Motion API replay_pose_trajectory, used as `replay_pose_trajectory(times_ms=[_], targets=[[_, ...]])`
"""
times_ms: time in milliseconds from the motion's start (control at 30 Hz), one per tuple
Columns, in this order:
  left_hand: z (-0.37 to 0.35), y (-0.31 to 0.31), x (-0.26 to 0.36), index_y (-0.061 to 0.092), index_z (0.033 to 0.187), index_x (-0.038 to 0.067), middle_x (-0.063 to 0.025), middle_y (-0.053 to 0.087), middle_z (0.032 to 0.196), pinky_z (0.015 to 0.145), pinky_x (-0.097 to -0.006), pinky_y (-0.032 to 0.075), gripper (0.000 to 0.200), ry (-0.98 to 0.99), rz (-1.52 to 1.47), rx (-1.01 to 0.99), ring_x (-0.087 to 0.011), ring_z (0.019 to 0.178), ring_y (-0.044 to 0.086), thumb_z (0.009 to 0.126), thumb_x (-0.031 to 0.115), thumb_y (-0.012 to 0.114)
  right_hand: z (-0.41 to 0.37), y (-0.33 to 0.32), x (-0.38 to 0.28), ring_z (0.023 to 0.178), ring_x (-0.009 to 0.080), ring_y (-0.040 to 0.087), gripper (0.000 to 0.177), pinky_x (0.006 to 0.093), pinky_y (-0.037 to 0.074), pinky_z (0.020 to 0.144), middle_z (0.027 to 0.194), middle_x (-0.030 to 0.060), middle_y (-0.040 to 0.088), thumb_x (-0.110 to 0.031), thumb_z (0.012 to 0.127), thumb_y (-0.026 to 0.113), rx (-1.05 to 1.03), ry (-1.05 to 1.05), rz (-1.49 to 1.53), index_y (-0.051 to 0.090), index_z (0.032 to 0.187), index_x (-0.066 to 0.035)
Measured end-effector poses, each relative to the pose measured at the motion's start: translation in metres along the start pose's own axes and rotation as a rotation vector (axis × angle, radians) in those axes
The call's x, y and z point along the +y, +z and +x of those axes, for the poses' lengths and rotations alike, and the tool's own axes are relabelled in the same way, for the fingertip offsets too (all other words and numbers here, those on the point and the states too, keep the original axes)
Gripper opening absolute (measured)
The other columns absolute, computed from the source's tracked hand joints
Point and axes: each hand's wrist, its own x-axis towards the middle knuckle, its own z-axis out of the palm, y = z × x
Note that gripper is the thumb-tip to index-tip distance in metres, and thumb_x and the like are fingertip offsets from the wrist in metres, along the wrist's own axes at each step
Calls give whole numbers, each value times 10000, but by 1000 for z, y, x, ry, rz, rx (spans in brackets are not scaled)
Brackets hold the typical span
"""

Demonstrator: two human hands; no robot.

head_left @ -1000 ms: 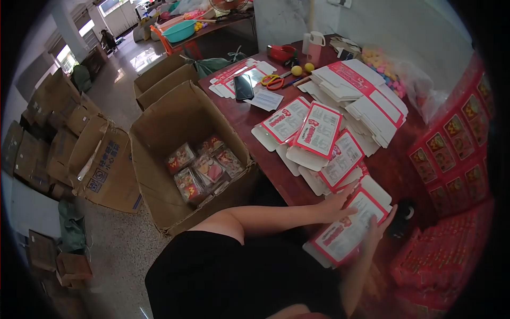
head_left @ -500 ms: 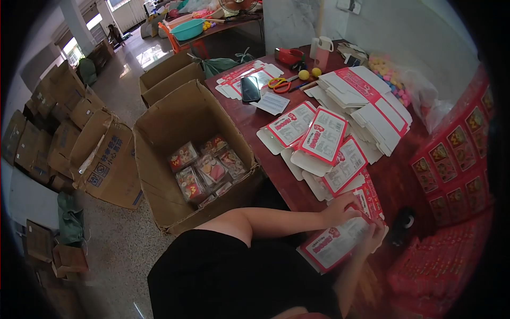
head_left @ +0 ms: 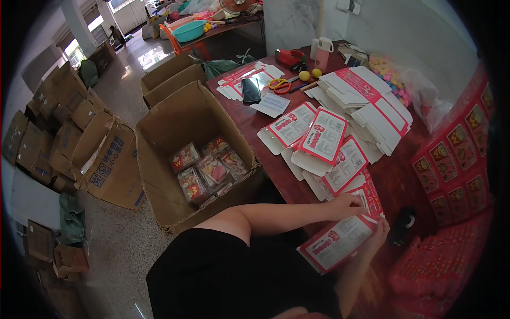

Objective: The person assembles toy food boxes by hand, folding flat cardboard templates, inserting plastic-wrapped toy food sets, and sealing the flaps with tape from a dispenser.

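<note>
A flat red-and-white printed carton (head_left: 334, 244) lies at the table's near edge, in front of my body. My right hand (head_left: 377, 237) grips its right end, fingers curled over the edge by the end flap. Just above the carton's upper edge is my left hand (head_left: 345, 206), its fingers curled together in a pinch. Whatever may be between those fingertips is too small to make out. Beyond the hands, similar printed cartons (head_left: 345, 166) overlap in a loose pile, and part of a red patterned one (head_left: 373, 194) shows beside my left fingers.
At my left stands a large open cardboard box (head_left: 154, 175) with several clear-wrapped toy sets (head_left: 212, 170) inside. The red table (head_left: 276, 175) also bears a phone (head_left: 251, 90), scissors (head_left: 280, 85), folded white cartons (head_left: 366, 101) and a black object (head_left: 406, 219). Red printed packages (head_left: 435, 260) are stacked at right.
My left hand has drawn back slightly from the carton's end, away from my right hand. My right hand still grips the carton, which has stayed in about the same place.
</note>
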Motion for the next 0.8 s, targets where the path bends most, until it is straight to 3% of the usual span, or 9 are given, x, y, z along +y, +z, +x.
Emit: replay_pose_trajectory(times_ms=[67,167,367,467,533,567,633,700,800], targets=[[-8,-5,-7,625,1095,43,-98,636,1029,807,-266,465,282,174,61,-53,-133,933,583,824,120,642,8,-17,3,869,160,586,112,281,482,782,953,77,587,-114,909,533,-93,19,62,566,973,-28],[-18,-24,4,607,1156,64,-124,627,1085,877,-276,452,337,140,51,-158,-147,1025,568,823,101,644,21,-40,4,884,171,590,92,284,479,804,979,102,611,-87,874,577,-286,80,-43,571,926,-12],[-13,-32,2,604,1159,69,-77,651,996,794,-270,482,364,-157,5,-284,-129,894,597,803,95,673,23,-66,-5,990,205,580,177,327,453,890,1135,158,597,-104,843,611,-543,-122,-658,593,954,33],[-11,-29,5,639,1062,46,-75,651,913,719,-266,496,266,60,28,-73,-117,821,596,808,114,683,13,-50,-5,1052,215,554,310,353,446,922,1187,160,559,-168,891,553,-387,-145,-152,529,1128,30],[-7,-37,15,617,989,39,-77,638,882,702,-277,507,198,-48,-343,177,-125,810,595,821,123,677,3,-31,-15,1082,223,538,416,363,445,939,1222,159,530,-217,924,496,-174,-80,196,442,1261,22],[-5,-41,20,606,952,35,-79,631,867,694,-282,512,170,-104,-527,302,-129,805,595,827,127,674,-1,-36,-16,1093,238,531,467,375,453,931,1263,154,489,-256,943,454,-91,-42,88,360,1320,2],[-6,-44,35,547,928,46,-66,610,841,705,-306,525,169,-1,-940,452,-138,796,595,837,127,664,-6,-64,6,1153,259,484,523,381,429,948,1332,150,425,-277,920,506,-376,198,140,344,1333,0],[-6,-38,49,438,997,56,-76,577,935,730,-334,537,269,37,-1226,574,-157,825,592,842,105,652,-22,-49,6,1211,276,436,606,385,384,982,1379,146,382,-264,879,576,-604,-83,-264,310,1356,-1],[-13,-10,36,401,1063,63,-94,538,1052,747,-310,529,370,-110,-814,522,-172,910,576,819,95,676,-54,20,-21,1229,282,420,631,411,347,1016,1372,151,389,-213,866,594,-340,-289,0,280,1367,8]])
